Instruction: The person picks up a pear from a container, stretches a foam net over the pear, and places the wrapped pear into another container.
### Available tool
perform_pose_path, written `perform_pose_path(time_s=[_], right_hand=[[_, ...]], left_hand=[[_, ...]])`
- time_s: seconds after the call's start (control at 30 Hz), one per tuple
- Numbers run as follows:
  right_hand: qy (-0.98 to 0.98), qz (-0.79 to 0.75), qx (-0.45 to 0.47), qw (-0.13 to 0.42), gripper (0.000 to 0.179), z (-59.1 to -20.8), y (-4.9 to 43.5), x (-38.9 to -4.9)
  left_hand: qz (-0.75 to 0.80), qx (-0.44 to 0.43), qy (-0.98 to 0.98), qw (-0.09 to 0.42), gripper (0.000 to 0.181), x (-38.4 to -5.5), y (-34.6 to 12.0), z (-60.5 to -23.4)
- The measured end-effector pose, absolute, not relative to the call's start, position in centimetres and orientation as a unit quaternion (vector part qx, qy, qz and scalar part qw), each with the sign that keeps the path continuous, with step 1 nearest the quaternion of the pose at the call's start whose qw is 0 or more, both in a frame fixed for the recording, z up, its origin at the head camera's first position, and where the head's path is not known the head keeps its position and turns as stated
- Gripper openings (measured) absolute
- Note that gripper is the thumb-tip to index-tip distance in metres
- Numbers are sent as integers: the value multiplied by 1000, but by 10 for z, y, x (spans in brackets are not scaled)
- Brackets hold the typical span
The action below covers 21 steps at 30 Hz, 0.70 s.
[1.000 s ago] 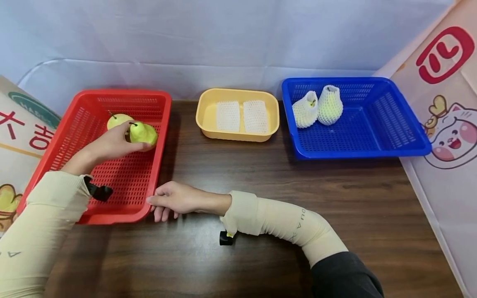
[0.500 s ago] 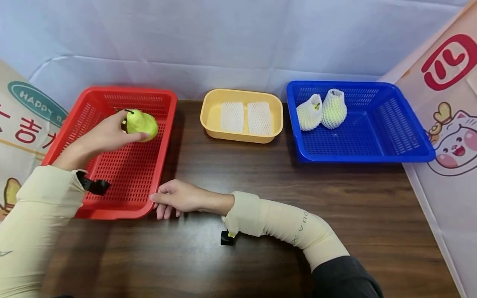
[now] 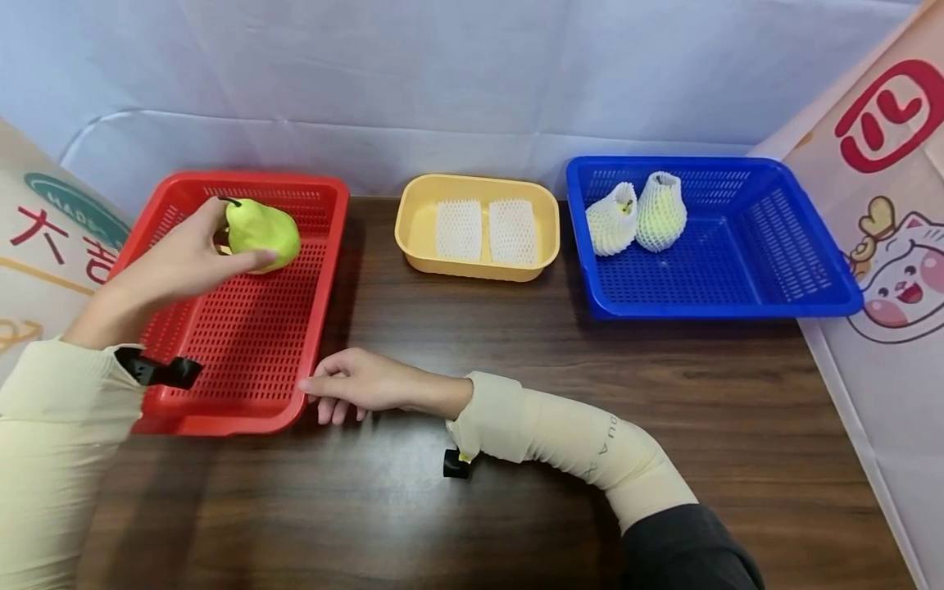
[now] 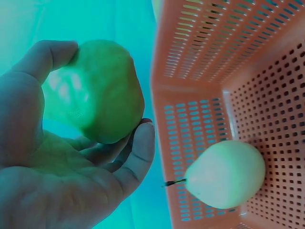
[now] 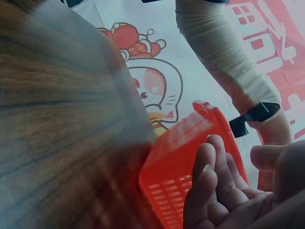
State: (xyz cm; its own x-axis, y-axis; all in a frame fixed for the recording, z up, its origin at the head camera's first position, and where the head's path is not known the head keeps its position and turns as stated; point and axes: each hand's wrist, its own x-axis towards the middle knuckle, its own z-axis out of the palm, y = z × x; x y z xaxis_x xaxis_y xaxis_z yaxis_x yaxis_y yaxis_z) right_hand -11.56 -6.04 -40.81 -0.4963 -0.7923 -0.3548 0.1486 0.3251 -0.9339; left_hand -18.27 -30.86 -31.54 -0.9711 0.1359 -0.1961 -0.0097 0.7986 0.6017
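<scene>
My left hand [image 3: 180, 254] grips a yellow-green pear [image 3: 263, 235] with a dark stem over the red basket [image 3: 251, 422]. The left wrist view shows thumb and fingers around that pear [image 4: 107, 93], held above the basket rim. A second pear [image 4: 228, 174] lies inside the basket; in the head view the left hand mostly hides it. At the basket's near right corner is my right hand [image 3: 369, 381], its thumb tip at the rim and its other fingers loosely bent outside the wall. In the right wrist view, its fingers [image 5: 217, 176] and thumb stand apart.
A yellow tray [image 3: 472, 268] at the back middle holds two white foam net sleeves [image 3: 459, 229]. To its right, a blue basket [image 3: 708, 310] contains two pears in foam nets [image 3: 661, 213]. White cloth [image 3: 442, 65] hangs behind the wooden table [image 3: 516, 524].
The left hand has raised the gripped pear away from the other pear and moved it slightly left. My right hand stays at the basket corner.
</scene>
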Motion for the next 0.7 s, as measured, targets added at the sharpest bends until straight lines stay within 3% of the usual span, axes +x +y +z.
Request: perform_pose_path(time_s=[0.4, 0.7], right_hand=[[682, -574, -234, 388, 20, -392, -33, -136], [707, -605, -241, 276, 12, -370, -1, -155]], left_hand=[[350, 69, 930, 83, 54, -169, -298, -306], [363, 113, 921, 80, 48, -155, -270, -298]])
